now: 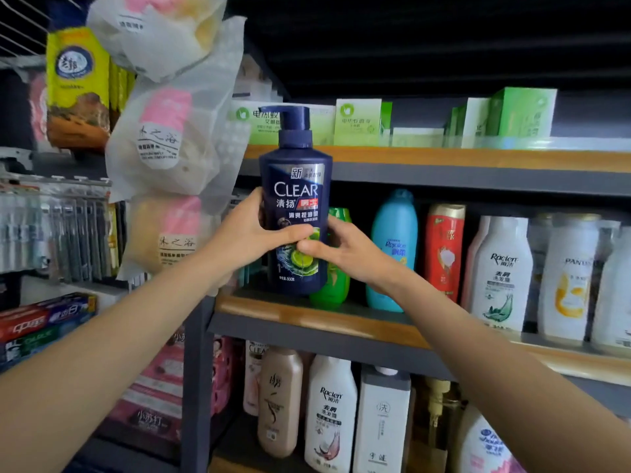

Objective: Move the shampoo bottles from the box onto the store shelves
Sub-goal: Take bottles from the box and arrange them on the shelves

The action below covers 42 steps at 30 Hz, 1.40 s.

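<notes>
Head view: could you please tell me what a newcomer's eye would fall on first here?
First the dark blue CLEAR bottle, upright at the centre, held by the left hand and right hand at the left end of the middle shelf. Next, the bright blue bottle and red bottle standing to its right, and the green boxes on the shelf above.
</notes>
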Motion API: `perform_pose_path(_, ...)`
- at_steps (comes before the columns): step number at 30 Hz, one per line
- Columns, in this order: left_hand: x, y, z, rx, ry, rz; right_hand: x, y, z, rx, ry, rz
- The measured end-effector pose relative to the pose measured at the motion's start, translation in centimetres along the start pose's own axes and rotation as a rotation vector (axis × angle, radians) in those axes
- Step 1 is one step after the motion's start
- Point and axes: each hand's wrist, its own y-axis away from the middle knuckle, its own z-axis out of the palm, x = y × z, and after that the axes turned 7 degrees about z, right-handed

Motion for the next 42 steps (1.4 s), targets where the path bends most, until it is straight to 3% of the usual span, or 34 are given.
perform_pose_path(4,-0.4,0.7,-0.7,-0.073,0.069,-0.055,0.8,0.0,0.9,-0.058,-0.020,0.037)
perform_pose_path(10,-1.4,1.1,-0.9,-0.032,0.111,-0.107,1.2,-1.0,1.5,-0.115,-0.005,0.051)
perform_pose_path(16,-2.6,0.1,-0.5,0.062,-0.026,-0.056,1.0,-2.7,1.3,-0.029,0.146,0.027)
perform_pose_path(23,-5.1,-0.6,1.0,0.010,-0.172,-0.106,2.8,-3.6,2.4,0.097,0.421,0.092)
perform_pose_path(30,-6.4,-0.3,1.0,-0.044,0.076,-0.209,3.4,-3.6,3.9,0.159,0.350,0.181)
perform_pose_path(36,-5.9,-0.7,2.3,0.085,0.352,-0.299,2.9,-4.5,5.2,0.207,0.503,0.207)
perform_pose_path(42,-6.5,-0.9,2.2,0.250,0.378,-0.399,0.8,-5.4,5.5,0.268,0.420,0.097)
